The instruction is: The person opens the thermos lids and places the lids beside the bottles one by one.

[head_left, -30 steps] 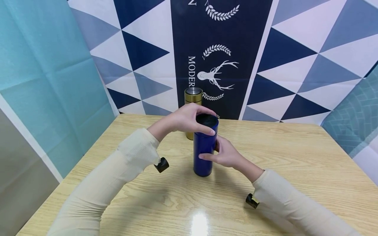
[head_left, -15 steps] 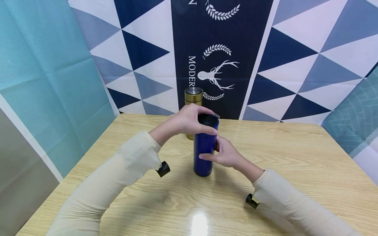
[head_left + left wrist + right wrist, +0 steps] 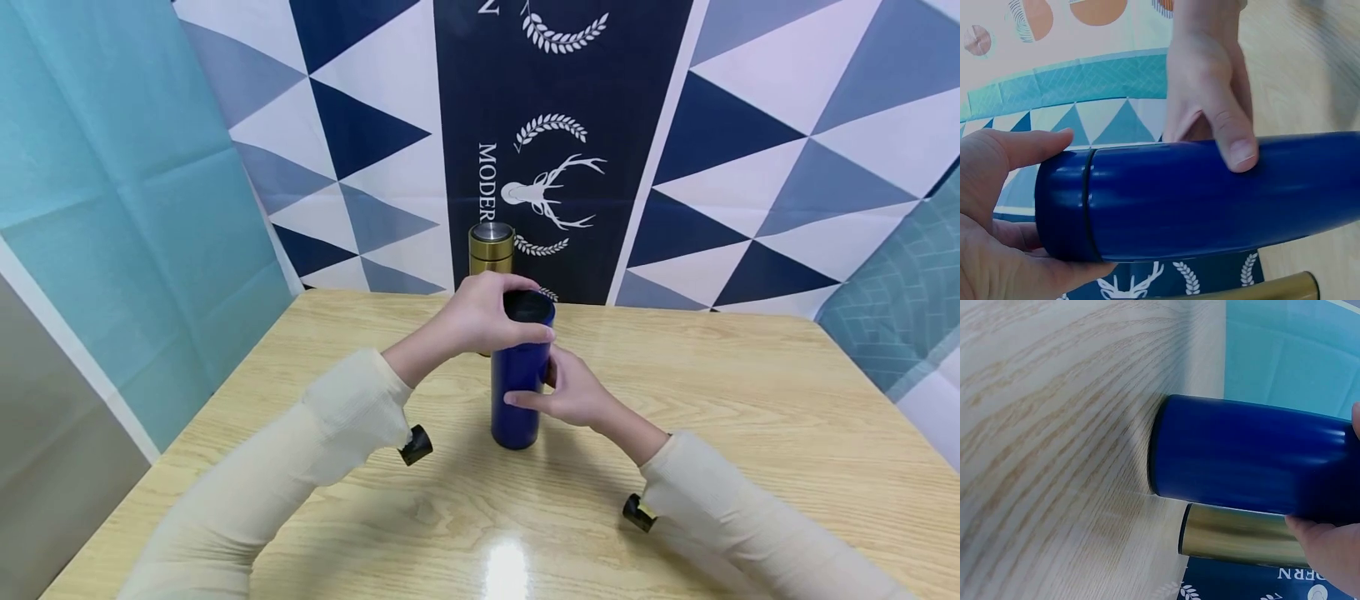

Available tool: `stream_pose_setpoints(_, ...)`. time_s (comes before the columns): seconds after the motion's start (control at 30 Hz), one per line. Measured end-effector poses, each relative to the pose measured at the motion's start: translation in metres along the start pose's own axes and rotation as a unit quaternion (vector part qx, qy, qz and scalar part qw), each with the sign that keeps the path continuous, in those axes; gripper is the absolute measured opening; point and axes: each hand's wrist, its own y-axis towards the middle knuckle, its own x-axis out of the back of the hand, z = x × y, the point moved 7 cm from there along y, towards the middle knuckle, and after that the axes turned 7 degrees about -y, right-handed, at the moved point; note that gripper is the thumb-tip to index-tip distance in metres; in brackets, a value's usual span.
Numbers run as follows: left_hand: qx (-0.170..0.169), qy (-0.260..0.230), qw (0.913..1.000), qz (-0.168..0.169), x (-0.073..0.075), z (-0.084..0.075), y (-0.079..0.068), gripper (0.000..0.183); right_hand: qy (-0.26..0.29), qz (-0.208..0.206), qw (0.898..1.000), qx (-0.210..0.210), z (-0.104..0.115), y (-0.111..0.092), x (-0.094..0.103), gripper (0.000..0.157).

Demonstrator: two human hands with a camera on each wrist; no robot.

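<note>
Patterned cloth (image 3: 360,100) with blue and white triangles and a dark deer panel (image 3: 555,92) rises beyond a pale wooden table (image 3: 712,383), while a plain teal cloth (image 3: 127,167) hangs on the left. Around the middle of the table, a blue bottle (image 3: 517,375) stands upright, its long axis running straight up from the wood. From the left, the left hand (image 3: 486,312) grips the lid (image 3: 1063,200) at the upper end, thumb on the near side and fingers toward the far side. Lower down, the right hand (image 3: 567,392) clasps the body from the right, thumb across the near face. Neither hand is nearer than the other: one holds above the dark seam (image 3: 1089,200), the other below it, with a stretch of bare blue body between them. Lid and body lie in line along the same upright axis, and no gap is visible at the seam. Just beyond, slightly to the left, a gold bottle (image 3: 491,248) stands apart from the blue one, partly hidden by the left hand.
</note>
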Motion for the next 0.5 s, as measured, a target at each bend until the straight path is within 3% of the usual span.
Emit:
stream_pose_setpoints(0.17, -0.037, -0.032, 0.9987, -0.010, -0.003, 0.007, 0.000, 0.059, 0.006, 0.006, 1.000, 0.003, 0.000, -0.001, 0.000, 0.066)
stream_pose_setpoints(0.3, -0.084, -0.083, 0.9925, 0.030, -0.004, 0.015, 0.003, 0.063, 0.006, 0.010, 1.000, 0.001, 0.001, -0.001, -0.001, 0.067)
stream_pose_setpoints(0.37, -0.114, -0.124, 0.9831, 0.071, -0.003, 0.018, 0.006, 0.063, 0.004, 0.009, 1.000, -0.001, 0.001, -0.002, -0.001, 0.067)
stream_pose_setpoints(0.5, -0.171, -0.201, 0.9498, 0.169, 0.000, 0.019, 0.013, 0.066, 0.000, 0.004, 1.000, -0.001, 0.001, -0.002, 0.001, 0.065)
